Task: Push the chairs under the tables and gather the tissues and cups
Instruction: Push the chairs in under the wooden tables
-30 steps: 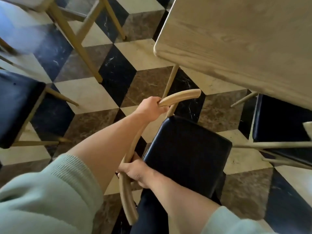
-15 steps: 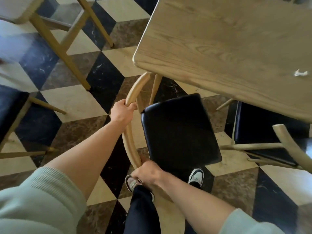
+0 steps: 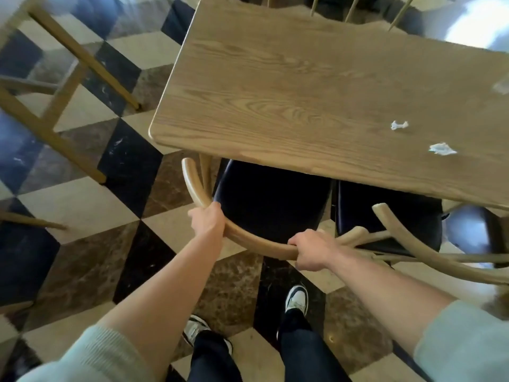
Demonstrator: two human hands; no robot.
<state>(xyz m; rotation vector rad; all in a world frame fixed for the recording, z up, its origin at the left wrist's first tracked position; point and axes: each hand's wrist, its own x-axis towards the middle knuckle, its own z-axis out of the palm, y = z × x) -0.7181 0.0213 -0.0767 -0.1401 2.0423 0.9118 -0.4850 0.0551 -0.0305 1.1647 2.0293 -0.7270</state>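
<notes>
A wooden chair (image 3: 256, 241) with a curved backrest and a black seat (image 3: 270, 197) stands at the near edge of the wooden table (image 3: 289, 86), its seat partly beneath the tabletop. My left hand (image 3: 208, 220) grips the left part of the curved backrest. My right hand (image 3: 311, 250) grips the same rail further right. Two crumpled white tissues lie on the table's right side, one (image 3: 399, 125) small, the other (image 3: 442, 149) nearer the edge.
A second black-seated chair (image 3: 399, 238) stands just right of the held one, its backrest close to my right hand. Another table's wooden legs (image 3: 55, 111) stand at the left on the checkered floor (image 3: 91, 249). My feet are below the chair.
The chair has turned and slid toward the table, so its seat now lies partly under the tabletop. Both hands stayed on the backrest. The view shifted right, revealing tissues.
</notes>
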